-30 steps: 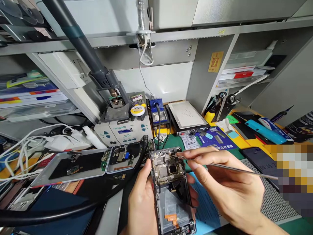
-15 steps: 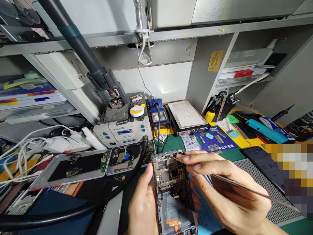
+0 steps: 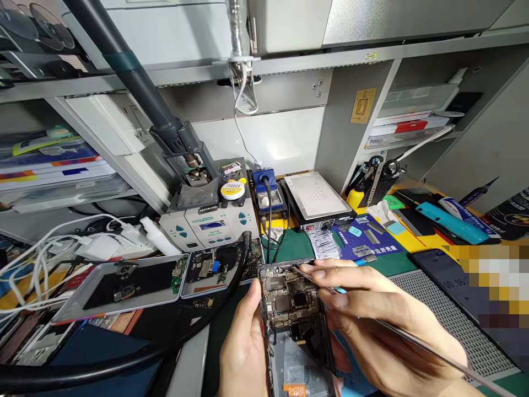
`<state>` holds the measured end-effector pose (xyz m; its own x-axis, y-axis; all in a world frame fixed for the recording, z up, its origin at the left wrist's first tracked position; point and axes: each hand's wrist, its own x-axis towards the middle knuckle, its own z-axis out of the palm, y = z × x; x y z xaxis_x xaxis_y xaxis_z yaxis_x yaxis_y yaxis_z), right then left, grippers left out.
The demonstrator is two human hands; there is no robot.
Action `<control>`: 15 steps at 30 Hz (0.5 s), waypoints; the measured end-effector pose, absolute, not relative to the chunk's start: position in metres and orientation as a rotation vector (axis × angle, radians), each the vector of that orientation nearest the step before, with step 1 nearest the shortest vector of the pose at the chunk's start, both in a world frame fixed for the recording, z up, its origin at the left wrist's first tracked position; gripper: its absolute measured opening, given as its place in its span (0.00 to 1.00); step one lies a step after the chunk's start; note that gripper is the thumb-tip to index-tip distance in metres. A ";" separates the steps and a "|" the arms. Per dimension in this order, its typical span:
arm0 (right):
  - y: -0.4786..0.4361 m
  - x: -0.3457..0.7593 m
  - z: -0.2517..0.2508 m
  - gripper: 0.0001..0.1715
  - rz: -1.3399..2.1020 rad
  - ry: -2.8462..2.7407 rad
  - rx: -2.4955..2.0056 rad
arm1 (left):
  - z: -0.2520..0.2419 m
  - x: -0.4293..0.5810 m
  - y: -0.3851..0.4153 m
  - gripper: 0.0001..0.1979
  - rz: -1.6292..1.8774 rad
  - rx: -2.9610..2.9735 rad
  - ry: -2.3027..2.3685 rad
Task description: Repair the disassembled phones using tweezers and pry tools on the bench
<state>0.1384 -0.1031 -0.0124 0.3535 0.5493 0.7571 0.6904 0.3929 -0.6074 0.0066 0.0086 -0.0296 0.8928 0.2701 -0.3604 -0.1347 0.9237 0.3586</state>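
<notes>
An opened phone with its circuit board exposed stands upright low in the middle of the head view. My left hand is wrapped round its left edge, thumb along the frame. My right hand pinches long metal tweezers; their tip rests at the top of the phone's board, near its upper right corner. The tweezers' shaft runs off to the lower right.
Two metal trays with phone parts lie left of the phone. Behind them stand a soldering station, a hot-air nozzle on a dark arm and a heating plate. A thick black hose curves along the bench front. Another phone lies right.
The phone and both hands have dropped slightly lower in view. The tweezers' tip has stayed at the top of the board while their shaft tilted more steeply toward the lower right.
</notes>
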 end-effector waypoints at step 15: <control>-0.101 0.136 -0.013 0.26 -0.161 -1.259 -1.243 | -0.021 0.010 0.004 0.27 0.220 0.376 0.393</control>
